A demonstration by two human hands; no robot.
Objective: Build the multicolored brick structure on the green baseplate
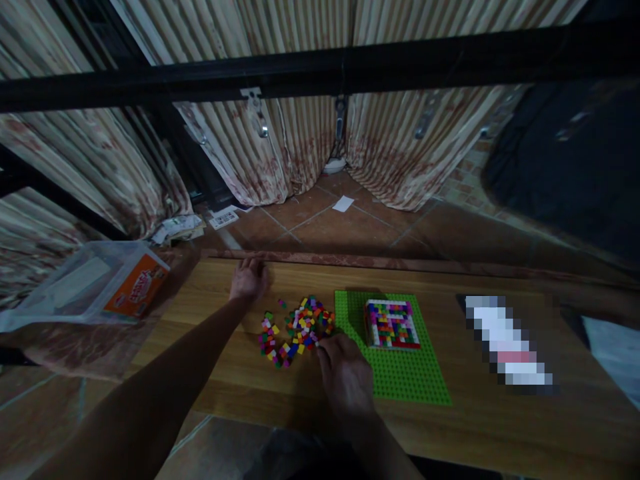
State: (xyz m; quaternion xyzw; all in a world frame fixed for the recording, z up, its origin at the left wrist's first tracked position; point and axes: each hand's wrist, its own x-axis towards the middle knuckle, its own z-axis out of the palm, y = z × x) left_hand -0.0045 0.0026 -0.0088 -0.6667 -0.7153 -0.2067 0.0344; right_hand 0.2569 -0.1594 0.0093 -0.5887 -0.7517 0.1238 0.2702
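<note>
A loose pile of small coloured toy bricks (307,323) lies on the wooden table. At its right edge is my right hand (349,373), thumb and forefinger pinched together on what looks like a small toy brick, mostly hidden by the fingers. My left hand (249,279) rests at the table's far edge, left of the pile, its fingers loosely bent and apart with nothing visible in them. To the right, a green baseplate (410,377) carries a low block built of multicoloured bricks (393,323) with a partly white rim.
The wooden table (465,417) spans the view. A pixelated object (510,343) lies on its right side, with a pale sheet (615,353) beyond. A clear plastic bin (80,280) with an orange label stands at left. Curtains (300,147) hang behind a dark bar (320,77).
</note>
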